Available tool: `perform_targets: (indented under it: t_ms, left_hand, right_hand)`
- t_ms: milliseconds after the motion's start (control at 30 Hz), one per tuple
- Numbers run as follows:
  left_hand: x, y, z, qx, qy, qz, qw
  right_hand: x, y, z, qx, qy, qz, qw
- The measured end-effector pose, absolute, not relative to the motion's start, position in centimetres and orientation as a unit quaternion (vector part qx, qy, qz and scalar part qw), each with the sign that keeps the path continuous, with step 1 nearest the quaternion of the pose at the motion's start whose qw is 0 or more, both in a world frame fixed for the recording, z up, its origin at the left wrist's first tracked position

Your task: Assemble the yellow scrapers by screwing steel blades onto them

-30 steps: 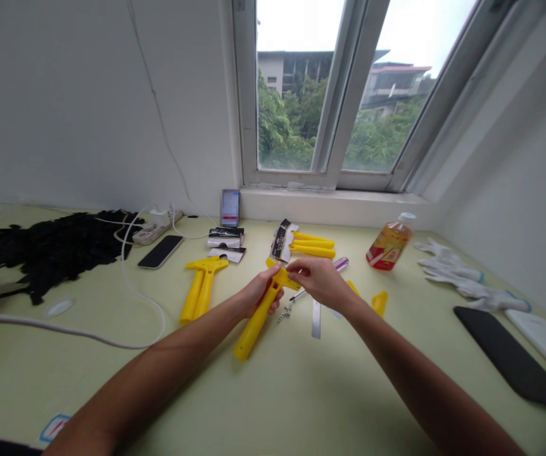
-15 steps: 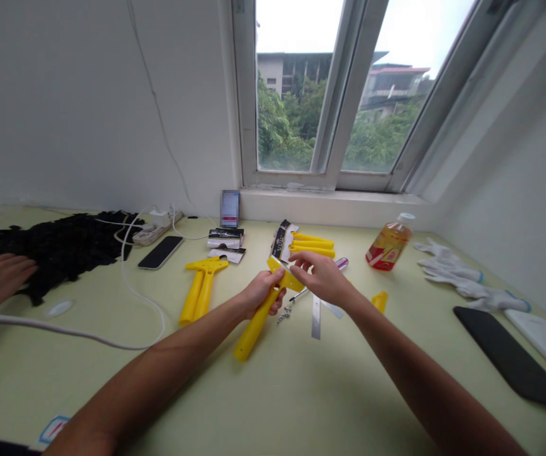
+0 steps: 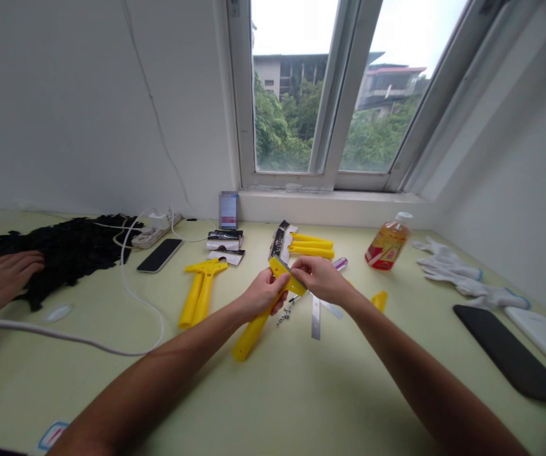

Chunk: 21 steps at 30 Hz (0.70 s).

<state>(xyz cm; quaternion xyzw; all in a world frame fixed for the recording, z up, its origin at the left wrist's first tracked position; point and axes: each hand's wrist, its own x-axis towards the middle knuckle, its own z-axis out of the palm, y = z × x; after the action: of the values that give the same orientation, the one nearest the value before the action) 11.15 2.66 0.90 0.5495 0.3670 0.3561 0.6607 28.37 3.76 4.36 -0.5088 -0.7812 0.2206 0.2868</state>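
My left hand point(image 3: 264, 294) is wrapped round a yellow scraper point(image 3: 250, 339) just below its wide head, the handle slanting down to the left. A thin metal strip lies along the head's upper edge. The fingers of my right hand point(image 3: 318, 277) are pinched together at the right part of that head; whatever sits between them is too small to make out. Several small screws point(image 3: 283, 314) lie under the scraper head. Beside them are a screwdriver point(image 3: 341, 263), partly hidden by my right hand, and a flat metal blade point(image 3: 316, 318).
Yellow scrapers point(image 3: 203, 291) lie at the left and yellow handles point(image 3: 311, 245) behind my hands. Around are a phone point(image 3: 159, 255), white cable, bottle point(image 3: 387, 244), gloves point(image 3: 448, 263) and dark pad point(image 3: 510, 354). Another person's hand point(image 3: 9, 278) touches a black pile point(image 3: 71, 250).
My right hand has closed its fingers and come down onto the scraper head. The head has turned slightly in my left hand. The other person's hand has shifted slightly right.
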Motion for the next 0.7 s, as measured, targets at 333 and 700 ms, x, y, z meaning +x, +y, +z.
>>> perform_targets:
  t_ms: [333,700]
  left_hand:
    - [8.5,5.2,4.0,0.507,0.435,0.464,0.581]
    - [7.9,6.5,3.6,0.47,0.437,0.502,0.58]
  right_hand:
    - [30.0,4.8,3.7,-0.454,-0.815,0.271,0.237]
    - [25.1,3.0,0.0,-0.395,-0.904,0.125,0.107]
